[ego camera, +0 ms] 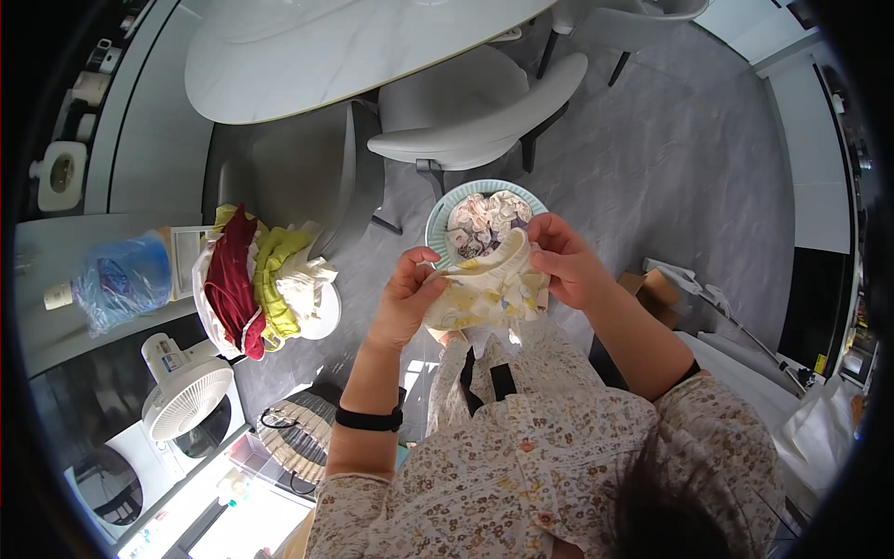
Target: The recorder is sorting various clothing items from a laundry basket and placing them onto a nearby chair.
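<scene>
A small cream garment (489,293) with a yellow print and an elastic waistband is stretched between my two hands. My left hand (413,290) pinches one end of the waistband. At the other end, my right hand (564,260) grips the band between thumb and fingers. Just beyond the garment, a round light-green ribbed basket (438,223) holds crumpled laundry (489,213) in pale pink, cream and purple print. The garment overlaps the near side of the basket and hides part of it.
Dark red, yellow-green and white clothes (234,279) lie piled at left, near a white fan (188,398) and a blue water bottle (126,276). A woven basket (297,423) stands lower left. Ahead are grey chairs (475,133) and a marble-look table (335,56). A cardboard box (653,297) is at right.
</scene>
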Demonstrator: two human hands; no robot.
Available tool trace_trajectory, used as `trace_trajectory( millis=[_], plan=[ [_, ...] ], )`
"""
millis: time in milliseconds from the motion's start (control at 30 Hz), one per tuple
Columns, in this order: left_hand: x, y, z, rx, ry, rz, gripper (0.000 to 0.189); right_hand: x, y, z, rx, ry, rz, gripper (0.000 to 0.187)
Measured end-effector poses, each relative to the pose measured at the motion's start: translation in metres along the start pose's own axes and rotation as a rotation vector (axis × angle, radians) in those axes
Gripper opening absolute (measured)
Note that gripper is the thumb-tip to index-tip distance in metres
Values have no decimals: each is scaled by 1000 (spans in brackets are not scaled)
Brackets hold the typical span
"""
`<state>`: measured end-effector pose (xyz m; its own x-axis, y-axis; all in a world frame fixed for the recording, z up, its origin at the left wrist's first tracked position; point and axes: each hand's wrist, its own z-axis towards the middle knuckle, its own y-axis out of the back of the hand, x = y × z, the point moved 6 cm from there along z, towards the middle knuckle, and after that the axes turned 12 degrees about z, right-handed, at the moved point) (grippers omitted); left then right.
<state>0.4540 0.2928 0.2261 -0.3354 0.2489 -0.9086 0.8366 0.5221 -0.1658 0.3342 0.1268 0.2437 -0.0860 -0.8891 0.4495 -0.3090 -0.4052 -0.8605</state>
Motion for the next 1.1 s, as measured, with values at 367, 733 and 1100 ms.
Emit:
trace_trajectory(
  millis=[367,733,1100],
  plan=[
    [-155,9,-83,65,-313,-112,27,73,-130,-12,201,89,-788,18],
    [-185,-56,-115,-34,-514,675,19,-64,-98,16,169,-302,-955,45],
    [-179,12,-149,-551,-441,1206,33,-28,-123,32,320,32,-1427,39]
  ],
)
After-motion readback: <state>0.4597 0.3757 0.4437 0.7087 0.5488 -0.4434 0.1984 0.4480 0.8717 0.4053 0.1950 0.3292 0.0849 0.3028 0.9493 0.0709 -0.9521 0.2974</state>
